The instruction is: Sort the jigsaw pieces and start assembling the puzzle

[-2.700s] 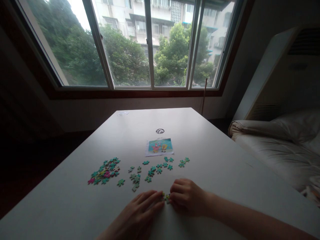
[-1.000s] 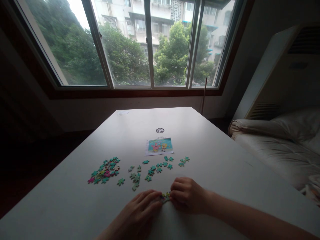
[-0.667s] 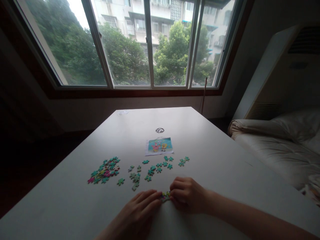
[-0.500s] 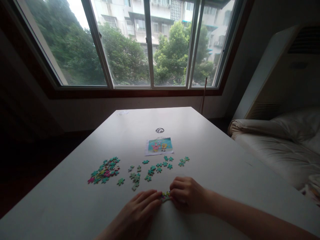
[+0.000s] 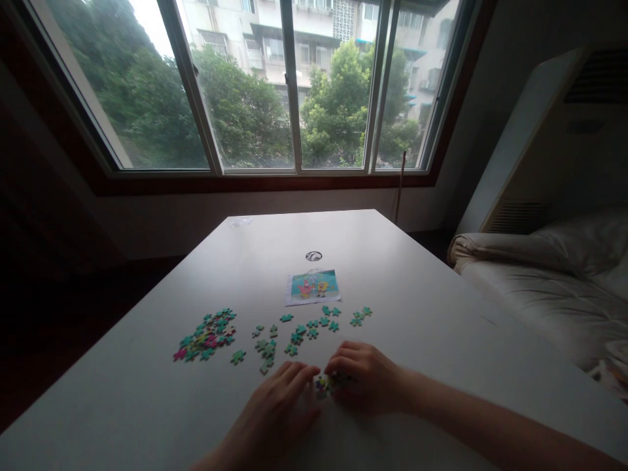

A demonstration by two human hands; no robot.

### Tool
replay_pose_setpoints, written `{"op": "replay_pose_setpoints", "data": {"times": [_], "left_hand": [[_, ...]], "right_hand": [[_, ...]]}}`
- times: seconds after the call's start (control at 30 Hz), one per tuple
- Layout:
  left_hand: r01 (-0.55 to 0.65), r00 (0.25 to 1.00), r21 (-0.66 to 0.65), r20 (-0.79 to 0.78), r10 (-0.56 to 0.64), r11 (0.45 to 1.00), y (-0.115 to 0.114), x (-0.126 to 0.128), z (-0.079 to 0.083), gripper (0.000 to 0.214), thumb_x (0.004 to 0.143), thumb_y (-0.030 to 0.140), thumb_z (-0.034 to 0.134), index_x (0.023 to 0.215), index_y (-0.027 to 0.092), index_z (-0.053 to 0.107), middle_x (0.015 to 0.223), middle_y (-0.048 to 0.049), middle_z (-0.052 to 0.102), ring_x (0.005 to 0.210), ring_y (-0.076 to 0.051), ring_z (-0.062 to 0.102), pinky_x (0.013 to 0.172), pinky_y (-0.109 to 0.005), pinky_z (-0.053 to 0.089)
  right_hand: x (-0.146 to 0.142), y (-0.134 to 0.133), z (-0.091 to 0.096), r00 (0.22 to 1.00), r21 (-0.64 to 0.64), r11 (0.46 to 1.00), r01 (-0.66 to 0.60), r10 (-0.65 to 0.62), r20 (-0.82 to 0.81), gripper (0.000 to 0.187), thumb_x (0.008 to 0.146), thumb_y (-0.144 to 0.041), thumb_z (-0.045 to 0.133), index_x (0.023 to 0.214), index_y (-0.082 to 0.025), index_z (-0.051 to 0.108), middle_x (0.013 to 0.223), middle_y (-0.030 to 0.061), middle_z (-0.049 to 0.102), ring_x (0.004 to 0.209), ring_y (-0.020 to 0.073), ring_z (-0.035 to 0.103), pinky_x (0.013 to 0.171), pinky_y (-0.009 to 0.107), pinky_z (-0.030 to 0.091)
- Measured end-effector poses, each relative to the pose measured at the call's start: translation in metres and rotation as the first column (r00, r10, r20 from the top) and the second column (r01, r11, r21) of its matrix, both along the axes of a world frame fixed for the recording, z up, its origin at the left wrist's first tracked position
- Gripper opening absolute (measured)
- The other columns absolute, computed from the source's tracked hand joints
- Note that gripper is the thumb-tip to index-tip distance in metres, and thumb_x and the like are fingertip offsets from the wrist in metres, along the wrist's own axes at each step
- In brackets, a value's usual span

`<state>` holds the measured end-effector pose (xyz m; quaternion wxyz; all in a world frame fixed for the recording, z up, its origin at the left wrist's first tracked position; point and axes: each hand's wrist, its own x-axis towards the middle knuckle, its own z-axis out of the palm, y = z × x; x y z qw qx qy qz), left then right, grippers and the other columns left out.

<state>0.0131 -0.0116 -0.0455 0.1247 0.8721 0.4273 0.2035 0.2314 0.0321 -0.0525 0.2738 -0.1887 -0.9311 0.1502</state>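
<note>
A small cluster of multicoloured jigsaw puzzle pieces (image 5: pixel 321 386) lies at the near middle of the table, between my hands. My right hand (image 5: pixel 366 376) curls over the cluster's right side, fingers bent down on it, hiding part of it. To the left, my left hand (image 5: pixel 282 399) has its thumb and fingers apart, with the fingertips close beside the cluster's edge. Beyond the hands are several loose green puzzle pieces (image 5: pixel 313 333). Farther left sits a heaped pile of puzzle pieces (image 5: pixel 209 337), mostly teal with some pink and yellow.
A cartoon picture sheet (image 5: pixel 314 286) lies on the white table (image 5: pixel 441 340) past the loose pieces. Behind it is a round dark mark (image 5: pixel 314 256). A cushioned seat (image 5: pixel 530 288) stands to the right, and a wide window (image 5: pixel 294 167) is ahead.
My left fingers have lifted slightly and spread from the thumb. My right hand has shifted a little left and up, and more of the cluster shows beneath it.
</note>
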Motion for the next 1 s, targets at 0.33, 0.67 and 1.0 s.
{"op": "replay_pose_setpoints", "data": {"times": [0.33,0.67,1.0], "left_hand": [[-0.009,0.999,0.005,-0.037,0.009,1.0,0.006,0.021,0.001,0.015,0.078,0.003,0.054,0.071,0.016,0.058,0.078,-0.0012,0.058,0.072,-0.014,0.056,0.066,-0.024,0.047],[0.007,0.998,0.08,0.068,-0.012,0.997,0.001,0.02,-0.006,0.016,0.081,0.006,0.049,0.073,0.017,0.057,0.076,-0.0007,0.057,0.072,-0.015,0.055,0.066,-0.025,0.046],[0.009,0.994,0.094,0.109,-0.02,0.996,0.002,0.019,-0.003,0.015,0.081,0.008,0.049,0.075,0.018,0.059,0.076,-0.0008,0.059,0.073,-0.015,0.057,0.065,-0.024,0.048]], "right_hand": [[0.0,-0.001,0.0,1.0,0.062,0.998,-0.003,0.003,-0.001,0.012,0.078,-0.017,0.05,0.091,-0.017,0.052,0.077,0.0052,0.061,0.074,0.0156,0.055,0.067,0.025,0.046],[0.001,-0.001,0.0,1.0,0.113,0.994,-0.014,0.013,0.012,0.009,0.08,-0.019,0.049,0.089,-0.017,0.052,0.078,0.0047,0.062,0.074,0.0151,0.056,0.069,0.025,0.046],[0.003,0.0,-0.001,1.0,0.114,0.993,-0.014,0.011,0.026,0.008,0.081,-0.02,0.049,0.089,-0.018,0.051,0.078,0.0044,0.061,0.076,0.0144,0.056,0.069,0.024,0.046]]}}
